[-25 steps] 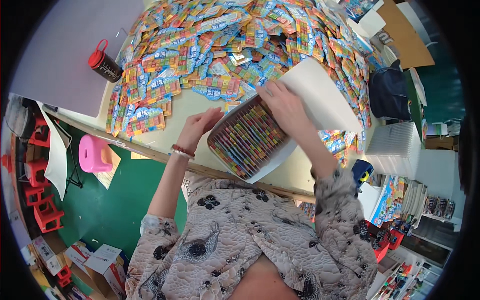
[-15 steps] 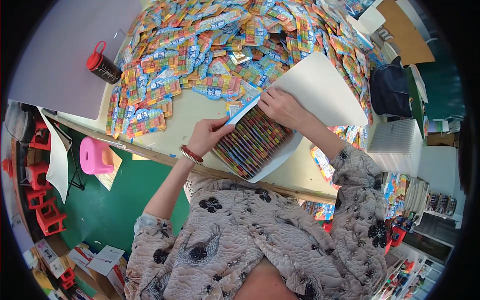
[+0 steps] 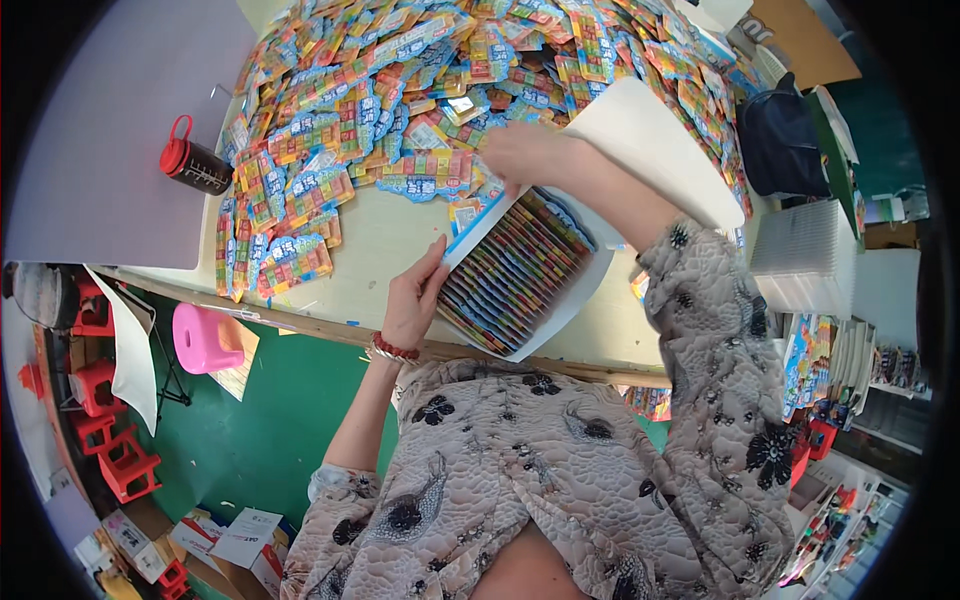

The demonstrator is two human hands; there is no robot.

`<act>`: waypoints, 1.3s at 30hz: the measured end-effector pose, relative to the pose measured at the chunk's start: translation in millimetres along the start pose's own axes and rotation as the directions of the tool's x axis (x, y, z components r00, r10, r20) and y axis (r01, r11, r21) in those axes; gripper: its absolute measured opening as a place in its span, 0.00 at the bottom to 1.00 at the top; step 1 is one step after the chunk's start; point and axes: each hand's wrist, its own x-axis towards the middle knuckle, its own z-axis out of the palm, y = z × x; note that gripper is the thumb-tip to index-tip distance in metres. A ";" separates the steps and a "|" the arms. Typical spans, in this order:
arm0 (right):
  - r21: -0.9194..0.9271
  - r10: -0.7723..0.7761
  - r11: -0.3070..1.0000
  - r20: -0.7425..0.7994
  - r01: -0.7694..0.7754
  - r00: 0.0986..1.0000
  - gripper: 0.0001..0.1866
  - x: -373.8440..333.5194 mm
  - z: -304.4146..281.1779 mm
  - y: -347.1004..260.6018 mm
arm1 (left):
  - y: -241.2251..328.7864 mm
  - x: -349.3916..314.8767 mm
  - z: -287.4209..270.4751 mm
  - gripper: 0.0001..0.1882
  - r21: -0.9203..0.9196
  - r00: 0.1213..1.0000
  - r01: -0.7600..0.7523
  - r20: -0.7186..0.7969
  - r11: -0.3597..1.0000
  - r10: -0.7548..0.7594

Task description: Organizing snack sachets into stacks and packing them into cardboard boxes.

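Observation:
A white box (image 3: pixel 588 290) with a raised flap (image 3: pixel 655 150) lies at a slant near the table's front edge. Inside it, several colourful blister packs (image 3: pixel 515 270) stand on edge in a tight row. My left hand (image 3: pixel 412 305) is closed on the box's left wall, the thumb along its blue-edged rim. Over the box's far left corner is my right hand (image 3: pixel 530 155), its fingers pointing down and partly smeared. Whether they hold anything is hidden. Just beyond the box, a loose pack (image 3: pixel 430 175) lies flat at the edge of a large heap of packs (image 3: pixel 340 110).
A red-lidded dark bottle (image 3: pixel 195 165) stands at the left. To the right are a stack of clear plastic trays (image 3: pixel 803 258) and a dark blue bag (image 3: pixel 780 145). A pink stool (image 3: pixel 205 338) is on the green floor beyond the table's wooden edge (image 3: pixel 300 318).
My right hand has lifted off the packs in the box and moved to its far left corner. The left hand still grips the wall. The whole view has shifted slightly.

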 end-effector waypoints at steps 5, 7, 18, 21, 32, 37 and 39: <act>-0.319 -0.130 0.946 -0.207 0.059 0.970 0.06 -14.4 14.0 -1.6 | -0.8 5.9 -9.1 0.26 -0.032 0.971 -0.079 0.225 0.996 0.084; -0.470 -0.169 0.882 -0.355 -0.020 0.920 0.05 -23.8 15.5 -11.7 | -3.9 7.0 -13.7 0.26 -0.041 0.965 -0.061 0.254 0.997 0.069; 0.452 -0.024 0.874 -0.330 0.180 0.944 0.08 -172.7 117.2 -44.9 | 72.3 -56.7 52.7 0.20 0.137 0.908 -0.357 0.284 0.924 0.308; 0.535 0.045 0.816 -0.438 0.220 0.898 0.10 -156.0 126.4 -42.5 | 53.9 -65.5 69.9 0.17 0.260 0.925 -0.318 0.295 0.912 0.238; 0.546 0.594 0.803 -0.706 -0.239 0.385 0.37 -149.3 139.4 -102.8 | 60.4 -73.7 69.2 0.21 0.613 0.916 -0.400 0.235 0.681 0.325; 0.999 0.912 0.004 -0.022 0.044 0.410 0.53 -126.2 183.7 -174.2 | 60.9 -71.5 67.2 0.26 0.732 0.891 -0.449 0.327 0.512 0.314; 0.958 0.884 -0.171 0.046 0.230 0.466 0.55 -115.2 192.7 -170.6 | 59.2 -71.2 66.4 0.28 0.753 0.883 -0.468 0.369 0.464 0.292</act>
